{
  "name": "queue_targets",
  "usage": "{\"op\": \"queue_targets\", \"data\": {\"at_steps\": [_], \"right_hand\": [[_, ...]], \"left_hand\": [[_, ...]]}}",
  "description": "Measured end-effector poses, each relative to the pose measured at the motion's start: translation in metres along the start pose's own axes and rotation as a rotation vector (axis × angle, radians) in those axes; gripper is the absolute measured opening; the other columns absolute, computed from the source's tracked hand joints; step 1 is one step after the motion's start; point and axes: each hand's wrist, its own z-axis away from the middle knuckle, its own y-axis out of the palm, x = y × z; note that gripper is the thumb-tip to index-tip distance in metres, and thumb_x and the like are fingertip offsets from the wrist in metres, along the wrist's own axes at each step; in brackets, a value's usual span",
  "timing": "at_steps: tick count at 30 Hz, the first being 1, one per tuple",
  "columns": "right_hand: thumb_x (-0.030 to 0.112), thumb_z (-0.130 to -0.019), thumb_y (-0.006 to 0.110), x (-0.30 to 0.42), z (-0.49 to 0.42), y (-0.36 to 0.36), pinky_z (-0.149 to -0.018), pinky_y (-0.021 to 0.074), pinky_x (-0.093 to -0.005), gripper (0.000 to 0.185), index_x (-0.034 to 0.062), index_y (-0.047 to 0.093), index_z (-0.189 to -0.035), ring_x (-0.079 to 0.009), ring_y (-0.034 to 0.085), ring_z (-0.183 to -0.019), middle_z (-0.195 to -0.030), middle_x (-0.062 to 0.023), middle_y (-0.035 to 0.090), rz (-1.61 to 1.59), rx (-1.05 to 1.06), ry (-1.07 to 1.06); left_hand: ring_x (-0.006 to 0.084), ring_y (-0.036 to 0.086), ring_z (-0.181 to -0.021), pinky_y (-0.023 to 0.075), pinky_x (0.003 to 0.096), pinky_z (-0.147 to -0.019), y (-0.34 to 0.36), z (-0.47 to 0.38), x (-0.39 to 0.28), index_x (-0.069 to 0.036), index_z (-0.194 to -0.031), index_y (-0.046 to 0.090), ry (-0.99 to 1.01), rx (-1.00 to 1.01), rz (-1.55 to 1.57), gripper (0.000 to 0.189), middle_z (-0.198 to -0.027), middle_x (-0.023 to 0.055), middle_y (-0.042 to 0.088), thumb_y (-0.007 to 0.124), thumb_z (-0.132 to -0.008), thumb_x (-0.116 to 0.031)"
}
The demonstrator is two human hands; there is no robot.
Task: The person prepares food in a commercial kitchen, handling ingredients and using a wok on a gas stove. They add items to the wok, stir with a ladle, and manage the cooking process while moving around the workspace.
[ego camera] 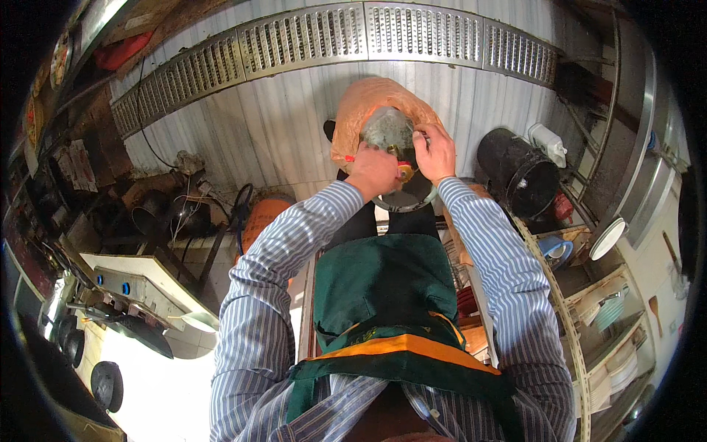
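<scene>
Before me on the floor stands an orange gas cylinder [353, 116] with a grey, worn top [386, 130]. Its round metal collar [406, 208] faces up at me. My left hand [375, 166] is closed around a brass-coloured fitting with red parts [406, 172], which looks like a gas regulator; the palm hides much of it. A brass valve [392, 149] shows just beyond these fingers. My right hand [436, 153] lies at the right side of the collar, its fingers curled on the edge. Whether it also holds something small is hidden.
A perforated metal drain grate [364, 32] crosses the floor ahead. To the right are a black bucket [513, 171], a white plastic jug [547, 143] and shelves of dishes [613, 375]. A second orange cylinder [268, 215] and a stove with blue knobs [124, 284] are left.
</scene>
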Motion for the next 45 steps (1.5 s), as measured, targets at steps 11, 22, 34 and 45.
{"op": "queue_targets", "data": {"at_steps": [11, 22, 34, 45], "right_hand": [[0.023, -0.089, 0.064, -0.003, 0.002, 0.000, -0.085, 0.0514, -0.0468, 0.023, 0.0018, 0.071, -0.096, -0.0383, 0.066, -0.093, -0.097, -0.0187, 0.069, -0.033, -0.039, -0.031], [0.022, -0.088, 0.062, -0.008, 0.002, -0.002, -0.088, 0.0493, -0.0480, 0.024, 0.0003, 0.070, -0.095, -0.0410, 0.065, -0.093, -0.095, -0.0212, 0.069, -0.058, -0.051, -0.025], [0.001, -0.080, 0.064, 0.036, 0.084, -0.001, -0.106, 0.0450, -0.0461, 0.042, -0.0018, 0.061, -0.122, -0.0430, 0.055, -0.121, -0.129, -0.0198, 0.056, -0.163, 0.049, -0.260], [0.021, -0.077, 0.085, 0.026, 0.083, 0.069, -0.086, 0.0554, -0.0450, 0.053, 0.0044, 0.055, -0.118, -0.0412, 0.070, -0.099, -0.102, -0.0253, 0.071, -0.150, -0.034, 0.610]], "left_hand": [[0.0351, 0.068, -0.100, 0.0532, 0.0462, -0.089, 0.021, -0.023, 0.020, -0.008, -0.093, 0.076, -0.063, 0.135, 0.134, 0.027, -0.093, 0.0162, 0.074, 0.070, -0.082, -0.033], [0.0432, 0.066, -0.088, 0.0522, 0.0514, -0.079, -0.047, -0.044, 0.029, -0.003, -0.093, 0.069, -0.015, -0.355, 0.429, 0.017, -0.088, 0.0234, 0.069, 0.065, -0.080, -0.013], [0.0124, 0.058, -0.068, 0.0483, 0.0328, -0.054, -0.016, 0.006, 0.052, -0.001, -0.091, 0.056, -0.421, -0.668, 0.952, 0.013, -0.077, 0.0079, 0.061, 0.065, -0.094, -0.010], [0.0137, 0.062, -0.069, 0.0568, 0.0316, -0.061, 0.048, 0.069, 0.071, 0.000, -0.096, 0.058, -0.511, -0.687, 1.775, 0.006, -0.095, 0.0140, 0.072, 0.060, -0.100, -0.004]]}}
